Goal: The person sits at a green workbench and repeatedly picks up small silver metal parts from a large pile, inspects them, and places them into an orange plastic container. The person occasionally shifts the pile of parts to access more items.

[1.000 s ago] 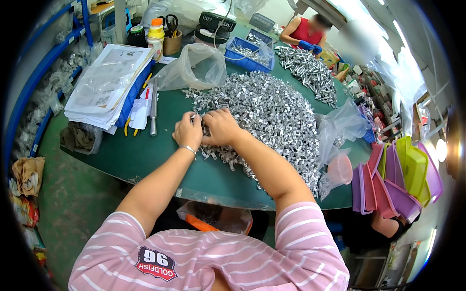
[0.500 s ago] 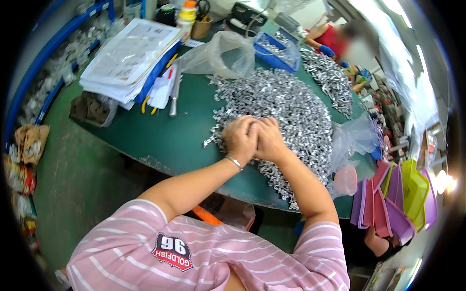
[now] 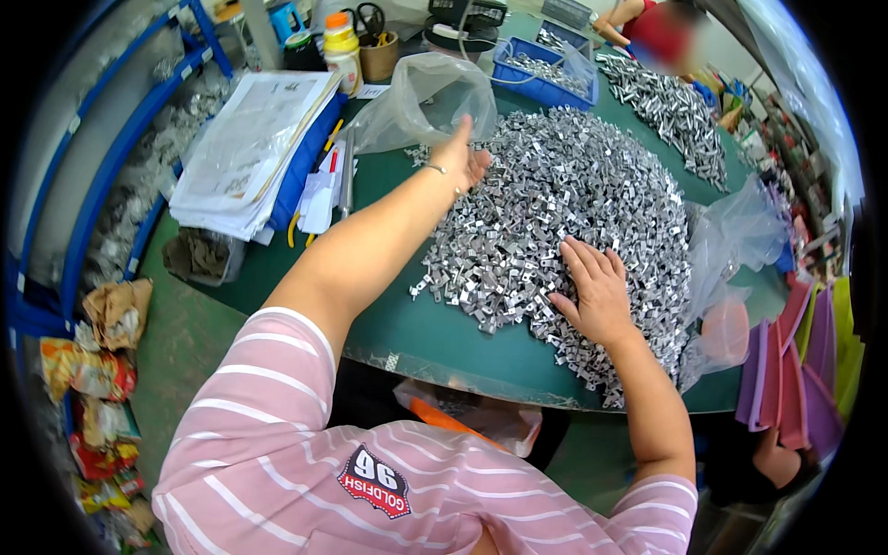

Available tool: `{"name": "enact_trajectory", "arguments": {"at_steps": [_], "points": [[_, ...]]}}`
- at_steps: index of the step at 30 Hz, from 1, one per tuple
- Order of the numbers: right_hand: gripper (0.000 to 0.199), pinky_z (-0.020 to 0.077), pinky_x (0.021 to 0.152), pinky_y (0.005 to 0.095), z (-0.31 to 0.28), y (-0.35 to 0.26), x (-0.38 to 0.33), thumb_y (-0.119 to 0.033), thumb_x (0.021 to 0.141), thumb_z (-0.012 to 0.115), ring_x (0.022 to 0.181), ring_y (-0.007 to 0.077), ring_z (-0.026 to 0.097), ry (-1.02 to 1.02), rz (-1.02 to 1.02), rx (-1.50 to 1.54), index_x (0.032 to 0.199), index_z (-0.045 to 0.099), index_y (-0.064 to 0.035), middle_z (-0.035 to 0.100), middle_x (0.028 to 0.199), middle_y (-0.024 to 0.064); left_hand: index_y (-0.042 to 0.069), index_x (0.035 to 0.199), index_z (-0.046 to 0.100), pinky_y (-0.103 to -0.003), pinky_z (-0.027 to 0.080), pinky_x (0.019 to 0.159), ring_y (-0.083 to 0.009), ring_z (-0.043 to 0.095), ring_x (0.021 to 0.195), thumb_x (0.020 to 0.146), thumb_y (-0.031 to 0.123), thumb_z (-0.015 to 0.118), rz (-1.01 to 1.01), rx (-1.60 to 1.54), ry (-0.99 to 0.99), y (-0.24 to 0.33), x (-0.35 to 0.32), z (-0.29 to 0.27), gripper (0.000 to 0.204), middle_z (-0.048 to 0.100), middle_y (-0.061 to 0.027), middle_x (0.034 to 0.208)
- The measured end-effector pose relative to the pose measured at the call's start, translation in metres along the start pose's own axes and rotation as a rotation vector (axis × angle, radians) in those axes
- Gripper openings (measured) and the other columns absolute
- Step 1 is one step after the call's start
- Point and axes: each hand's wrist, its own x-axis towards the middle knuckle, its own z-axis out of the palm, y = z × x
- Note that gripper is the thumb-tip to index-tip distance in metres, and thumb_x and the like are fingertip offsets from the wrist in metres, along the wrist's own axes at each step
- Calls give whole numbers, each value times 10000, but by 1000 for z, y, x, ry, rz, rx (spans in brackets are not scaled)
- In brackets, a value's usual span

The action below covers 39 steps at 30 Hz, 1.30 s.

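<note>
A wide heap of small silvery metal clips [image 3: 555, 203] covers the middle of the green table [image 3: 384, 319]. At the heap's far left edge is my left hand [image 3: 458, 159], fingers apart and holding nothing that I can see. It overlaps the front of a clear plastic bag [image 3: 379, 120] lying with its mouth toward the heap; whether it touches the bag I cannot tell. My right hand [image 3: 598, 291] lies palm down on the near right part of the heap, its fingers spread.
Left of the bag lie a stack of papers [image 3: 250, 139], a metal tool and yellow-handled pliers. Behind stands a blue bin [image 3: 546, 79] of metal parts. A second metal heap [image 3: 671, 111] lies near a person in red [image 3: 661, 37]. Clear bags [image 3: 735, 227] and coloured trays [image 3: 786, 361] are at right.
My hands were together at the heap's near left edge and have parted. The left went away from me toward the bag; the right moved right onto the heap. The view has shifted.
</note>
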Motion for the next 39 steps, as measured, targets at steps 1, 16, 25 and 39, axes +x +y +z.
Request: {"name": "enact_trajectory", "arguments": {"at_steps": [1,16,25,39], "points": [[756,283,1127,504,-1,-1,1,-407,806,729,1311,270,469,2,-6,17,1444,448,-113,478,1474,71,60,989,563,-272,458,447,-184,642,617,924,626,568,-78,-67,18,8,15,-5,570,633,-78,727],[763,299,1121,504,-6,1,0,-358,767,761,1301,264,476,-12,8,34,1427,470,-112,482,1468,67,14,1246,614,-369,472,964,-285,636,1116,1007,398,497,958,1247,5,56,61,-65,467,672,-154,1214],[784,283,1127,510,-7,0,0,-343,765,751,1328,289,452,-43,11,36,1444,450,-92,465,1484,87,134,1235,662,-380,460,982,-304,617,1147,949,253,545,783,1407,-149,6,34,-49,332,664,-132,1238],[754,298,1123,505,-3,1,-1,-340,790,741,1311,274,461,14,-8,28,1445,446,-113,482,1460,73,40,1218,644,-316,483,824,-180,621,917,920,264,637,536,1026,-225,-30,-34,-44,373,675,-90,1068]]}}
